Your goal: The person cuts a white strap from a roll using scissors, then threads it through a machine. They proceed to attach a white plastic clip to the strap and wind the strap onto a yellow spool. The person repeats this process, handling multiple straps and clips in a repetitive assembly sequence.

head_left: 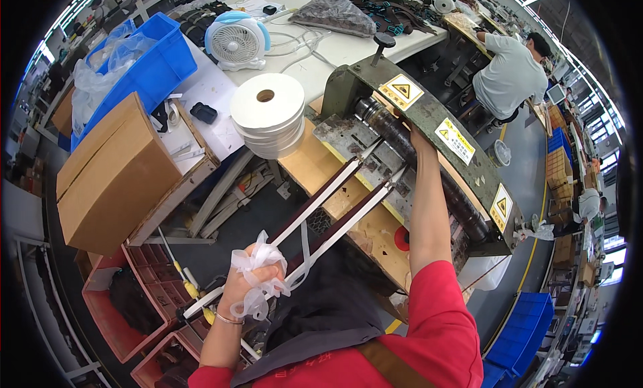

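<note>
My left hand [249, 281] is closed around a crumpled bunch of translucent white ribbon [260, 262], with loops hanging from it. Two long narrow dark-red strips with white edges [315, 204] run past this hand, slanting up to the green roller machine [348, 86]. Their tapered far ends lie on its metal bed, just before the dark roller [388, 126]. Reaching forward, my right hand [420, 143] is at the roller, under the machine's upper frame. Its fingers are hidden there, so what it holds or touches cannot be made out.
A stack of white rolls [268, 110] stands left of the machine. Further left are a cardboard box [114, 180], a blue bin [157, 53] with plastic bags and a small fan [236, 41]. Red crates [127, 301] sit low at left. A co-worker [510, 73] sits at far right.
</note>
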Demonstrator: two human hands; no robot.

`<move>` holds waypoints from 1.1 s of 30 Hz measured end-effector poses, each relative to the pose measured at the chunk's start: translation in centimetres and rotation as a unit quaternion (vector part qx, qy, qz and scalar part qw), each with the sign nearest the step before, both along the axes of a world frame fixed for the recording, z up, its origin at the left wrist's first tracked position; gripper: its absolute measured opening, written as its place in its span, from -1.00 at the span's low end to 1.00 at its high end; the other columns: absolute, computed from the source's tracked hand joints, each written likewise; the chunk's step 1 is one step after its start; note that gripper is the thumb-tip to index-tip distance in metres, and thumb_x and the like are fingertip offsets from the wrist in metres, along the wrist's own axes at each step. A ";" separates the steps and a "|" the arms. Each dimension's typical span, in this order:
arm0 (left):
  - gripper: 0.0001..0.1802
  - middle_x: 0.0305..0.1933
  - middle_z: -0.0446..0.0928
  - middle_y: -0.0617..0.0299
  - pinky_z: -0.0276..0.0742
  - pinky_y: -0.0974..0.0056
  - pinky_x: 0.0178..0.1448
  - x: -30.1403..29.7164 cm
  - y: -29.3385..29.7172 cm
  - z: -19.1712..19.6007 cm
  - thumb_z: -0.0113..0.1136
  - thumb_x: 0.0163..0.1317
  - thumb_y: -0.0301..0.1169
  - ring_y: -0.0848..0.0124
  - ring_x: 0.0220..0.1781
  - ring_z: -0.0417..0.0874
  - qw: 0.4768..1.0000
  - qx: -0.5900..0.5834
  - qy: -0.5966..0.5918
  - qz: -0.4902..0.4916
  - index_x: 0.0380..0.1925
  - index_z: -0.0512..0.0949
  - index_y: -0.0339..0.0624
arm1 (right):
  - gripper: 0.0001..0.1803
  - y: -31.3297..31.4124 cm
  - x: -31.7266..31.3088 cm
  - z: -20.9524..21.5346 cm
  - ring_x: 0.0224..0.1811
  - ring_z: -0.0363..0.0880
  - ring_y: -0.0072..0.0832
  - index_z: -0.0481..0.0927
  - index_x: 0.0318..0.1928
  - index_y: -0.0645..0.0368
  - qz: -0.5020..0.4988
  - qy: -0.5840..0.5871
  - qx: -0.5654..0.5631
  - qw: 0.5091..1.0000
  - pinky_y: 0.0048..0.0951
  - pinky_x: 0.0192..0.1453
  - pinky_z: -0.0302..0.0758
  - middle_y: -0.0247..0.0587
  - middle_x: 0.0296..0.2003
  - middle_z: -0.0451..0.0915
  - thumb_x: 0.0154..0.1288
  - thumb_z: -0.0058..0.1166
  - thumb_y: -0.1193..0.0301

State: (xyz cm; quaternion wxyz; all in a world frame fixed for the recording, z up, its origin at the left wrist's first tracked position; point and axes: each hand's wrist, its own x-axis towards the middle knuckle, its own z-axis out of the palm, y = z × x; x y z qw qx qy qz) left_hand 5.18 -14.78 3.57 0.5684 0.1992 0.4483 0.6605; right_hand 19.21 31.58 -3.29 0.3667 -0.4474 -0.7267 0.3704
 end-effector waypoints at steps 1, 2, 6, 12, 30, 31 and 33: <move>-0.84 -0.58 0.44 0.25 0.35 0.49 -0.50 0.3 0.3 -0.1 0.16 -0.02 -0.45 0.54 -0.59 0.44 1.000 -0.024 0.014 0.012 -0.43 0.44 -0.25 | -0.66 -2.8 -0.7 0.8 -0.21 0.44 -0.48 0.45 -0.15 0.24 0.055 0.078 -0.051 0.994 -0.52 -0.05 0.31 -0.30 -0.30 0.52 0.02 0.06 0.38; -0.83 -0.58 0.44 0.27 0.33 0.49 -0.50 0.4 0.4 -0.4 0.17 -0.01 -0.42 0.56 -0.59 0.43 0.999 -0.026 0.020 0.019 -0.43 0.44 -0.25 | -0.59 -8.1 -2.5 3.8 -0.24 0.42 -0.55 0.40 -0.10 0.28 0.094 0.130 -0.122 0.980 -0.58 -0.06 0.29 -0.30 -0.31 0.51 -0.03 0.11 0.45; -0.85 -0.60 0.39 0.38 0.24 0.52 -0.51 0.6 2.9 -2.6 0.16 0.08 -0.36 0.66 -0.56 0.35 0.998 -0.013 0.060 -0.012 -0.48 0.45 -0.20 | -0.74 -18.6 -1.5 2.8 -0.33 0.50 -0.45 0.45 -0.20 0.34 0.152 0.069 0.091 0.982 -0.46 -0.19 0.39 -0.13 -0.40 0.52 0.07 0.01 0.49; -0.78 -0.65 0.32 0.43 0.13 0.49 -0.57 1.7 8.5 -4.1 0.13 0.09 -0.34 0.68 -0.61 0.24 0.985 -0.049 0.162 -0.024 -0.63 0.42 -0.19 | -0.75 -28.0 0.5 1.3 -0.30 0.48 -0.24 0.50 -0.28 0.29 0.200 -0.030 0.311 0.929 -0.36 -0.27 0.43 -0.14 -0.40 0.50 -0.08 0.06 0.60; -0.84 -0.48 0.47 0.33 0.35 0.51 -0.43 4.7 9.1 -4.1 0.12 0.07 -0.50 0.65 -0.47 0.44 0.972 -0.007 0.208 0.112 -0.33 0.45 -0.30 | -0.87 -27.3 1.4 0.6 -0.27 0.54 -0.40 0.45 -0.27 0.20 0.113 0.520 -0.454 0.715 -0.40 -0.20 0.49 -0.17 -0.32 0.55 0.22 -0.05 0.41; -0.83 -0.48 0.48 0.31 0.37 0.50 -0.42 5.0 9.4 -3.4 0.12 0.07 -0.49 0.64 -0.46 0.45 0.979 0.003 0.147 0.138 -0.32 0.45 -0.32 | -0.85 -27.3 1.4 1.3 -0.21 0.54 -0.36 0.46 -0.27 0.21 0.116 0.540 -0.464 0.692 -0.35 -0.14 0.50 -0.14 -0.30 0.56 0.21 -0.04 0.40; -0.77 -0.35 0.50 0.25 0.47 0.46 -0.28 5.3 9.6 -3.1 0.11 0.10 -0.48 0.52 -0.32 0.55 0.988 0.036 0.002 0.151 -0.22 0.42 -0.30 | -0.77 -27.1 1.7 1.4 -0.07 0.51 -0.24 0.46 -0.20 0.25 0.155 0.584 -0.477 0.639 -0.26 0.02 0.46 -0.03 -0.19 0.54 0.23 -0.08 0.35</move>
